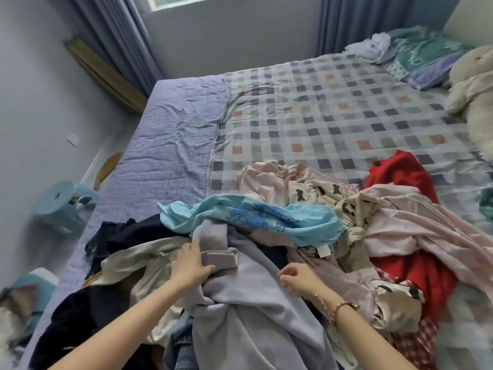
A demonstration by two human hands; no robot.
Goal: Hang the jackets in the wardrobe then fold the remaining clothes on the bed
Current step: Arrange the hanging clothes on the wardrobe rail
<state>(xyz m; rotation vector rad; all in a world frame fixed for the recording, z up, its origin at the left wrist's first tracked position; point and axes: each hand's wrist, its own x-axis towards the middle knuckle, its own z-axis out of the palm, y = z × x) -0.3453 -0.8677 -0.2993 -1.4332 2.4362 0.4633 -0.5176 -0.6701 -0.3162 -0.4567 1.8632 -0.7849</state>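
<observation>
A heap of clothes covers the near end of the bed [320, 121]. On top lies a lavender fleece garment [240, 297]. My left hand [190, 265] grips its cuffed sleeve near the top of the heap. My right hand [298, 280] pinches the lavender fabric a little to the right. Around it lie a light blue printed top [266, 216], a cream jacket [138, 260], dark navy clothes [125, 233], a red garment [400, 172], pink clothes [416, 222] and cream dog-print pyjamas [320, 193].
The far half of the bed shows a checked sheet and a lilac strip on the left. Pillows [421, 57] and a plush toy [472, 84] sit at the far right. A blue plastic stool [64, 201] stands left of the bed. A cat [13, 316] is at the lower left.
</observation>
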